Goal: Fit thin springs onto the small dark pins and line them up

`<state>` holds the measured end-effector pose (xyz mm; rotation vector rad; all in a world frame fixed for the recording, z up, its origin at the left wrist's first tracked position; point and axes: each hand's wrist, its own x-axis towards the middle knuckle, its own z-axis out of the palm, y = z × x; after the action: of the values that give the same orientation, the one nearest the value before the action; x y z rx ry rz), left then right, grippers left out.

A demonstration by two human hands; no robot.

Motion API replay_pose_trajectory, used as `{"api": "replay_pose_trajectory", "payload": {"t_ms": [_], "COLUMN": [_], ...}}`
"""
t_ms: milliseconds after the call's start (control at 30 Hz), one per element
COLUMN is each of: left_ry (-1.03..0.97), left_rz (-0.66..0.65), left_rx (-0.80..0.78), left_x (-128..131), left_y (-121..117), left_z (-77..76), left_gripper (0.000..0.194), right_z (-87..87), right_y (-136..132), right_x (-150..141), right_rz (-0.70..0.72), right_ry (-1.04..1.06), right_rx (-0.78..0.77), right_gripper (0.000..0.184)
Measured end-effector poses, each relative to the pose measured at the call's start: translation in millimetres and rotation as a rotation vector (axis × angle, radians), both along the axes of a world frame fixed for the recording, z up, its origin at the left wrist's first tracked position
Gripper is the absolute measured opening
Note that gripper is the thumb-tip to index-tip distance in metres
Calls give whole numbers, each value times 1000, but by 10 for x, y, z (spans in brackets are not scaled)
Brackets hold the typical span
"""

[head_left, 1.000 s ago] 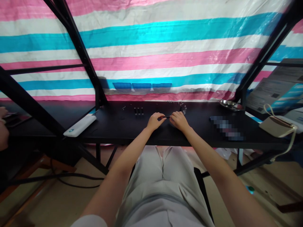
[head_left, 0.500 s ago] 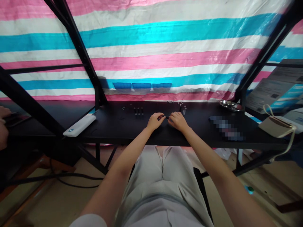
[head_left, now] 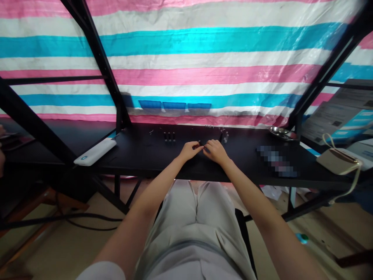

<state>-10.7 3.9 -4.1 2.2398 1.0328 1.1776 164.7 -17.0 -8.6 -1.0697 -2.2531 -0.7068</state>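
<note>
Both my hands meet over the middle of the black table (head_left: 151,155). My left hand (head_left: 190,150) is curled shut and pinches a small dark part (head_left: 200,143) at its fingertips. My right hand (head_left: 215,150) is curled too, its fingertips touching the same small part from the right. Behind the hands stand three small black upright pieces (head_left: 169,137) in a row, and further right two more small pieces (head_left: 223,136). Tiny pale bits (head_left: 210,126) lie along the table's far edge.
A white power bank (head_left: 94,152) lies at the table's left. A metal dish (head_left: 283,133) sits at the right rear, a blurred patch (head_left: 276,161) in front of it, a beige pouch with a cord (head_left: 338,161) further right. Black frame bars (head_left: 96,62) slant up; another person's hand (head_left: 1,155) shows at far left.
My hands have drawn closer together, so less of the dark part shows between them. The view has shifted slightly down and left.
</note>
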Motion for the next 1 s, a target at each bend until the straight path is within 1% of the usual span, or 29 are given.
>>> {"api": "replay_pose_trajectory", "payload": {"t_ms": [133, 333, 433, 500, 533, 700, 767, 867, 1000], "left_ry": [55, 146, 178, 186, 182, 159, 188, 257, 290], "left_rz": [2, -12, 25, 108, 171, 592, 707, 762, 730], "left_rx": [-4, 8, 57, 93, 101, 82, 38, -38, -95], "left_x": [-8, -3, 12, 10, 1, -125, -181, -227, -230], "left_y": [31, 51, 36, 24, 20, 42, 68, 111, 161], "left_z": [-27, -61, -53, -34, -20, 54, 60, 32, -20], "left_gripper": [20, 12, 16, 18, 18, 16, 14, 13, 12], "right_z": [-10, -31, -28, -26, -27, -35, -33, -27, -22], "right_y": [19, 49, 43, 38, 37, 42, 41, 36, 32], "right_x": [0, 14, 16, 15, 14, 12, 11, 8, 2], "right_rz": [8, 13, 7, 3, -1, -30, -35, -40, -46], "right_ry": [-42, -95, -90, -72, -60, -15, -11, -2, 7], "right_rx": [-75, -149, -169, -168, -168, -190, -203, -216, -229], "right_gripper": [20, 19, 22, 23, 24, 25, 24, 23, 23]}}
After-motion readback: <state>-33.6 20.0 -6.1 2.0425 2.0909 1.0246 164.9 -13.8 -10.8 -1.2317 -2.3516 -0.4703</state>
